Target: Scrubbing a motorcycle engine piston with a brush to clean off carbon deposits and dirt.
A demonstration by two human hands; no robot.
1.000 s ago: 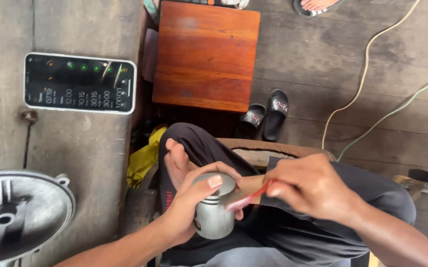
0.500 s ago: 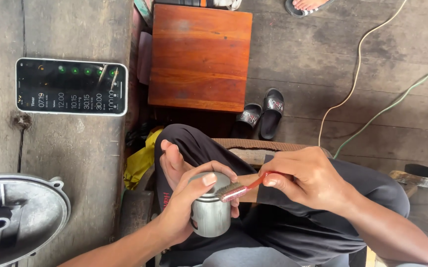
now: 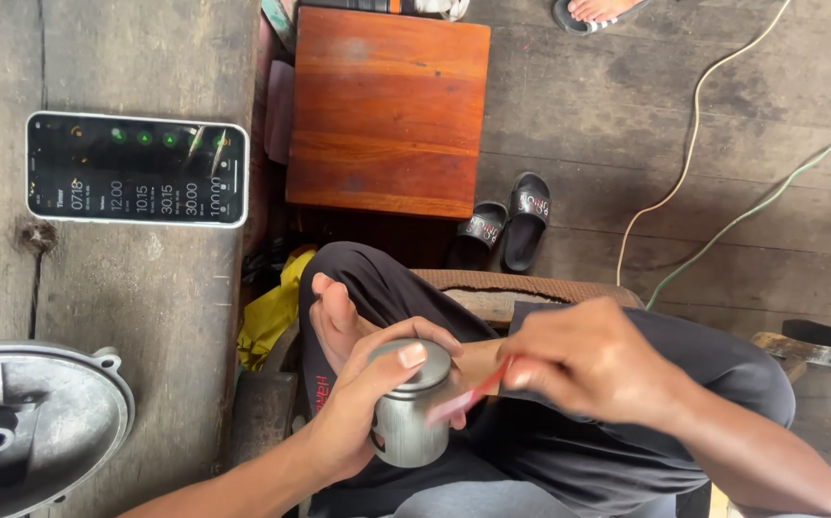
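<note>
Grey metal fills the left hand: its fingers wrap a short piston, thumb pressed on the top rim, apparently to steady it over the lap; the right hand is pinched shut on a thin red stick, blurred, whose tip meets the piston's side just under the crown, so the part seems held still for the stick to work against it; what sort of tool the stick is cannot be told. Both hands hang above the person's folded leg in dark trousers, a bare foot tucked just behind the piston. Further out, a yellow cloth lies beside the knee; a phone rests face up on the worn plank bench to the left, with a round metal cover near its edge; ahead stands a wooden stool, black sandals beside it, and two cables trail across the floor.
</note>
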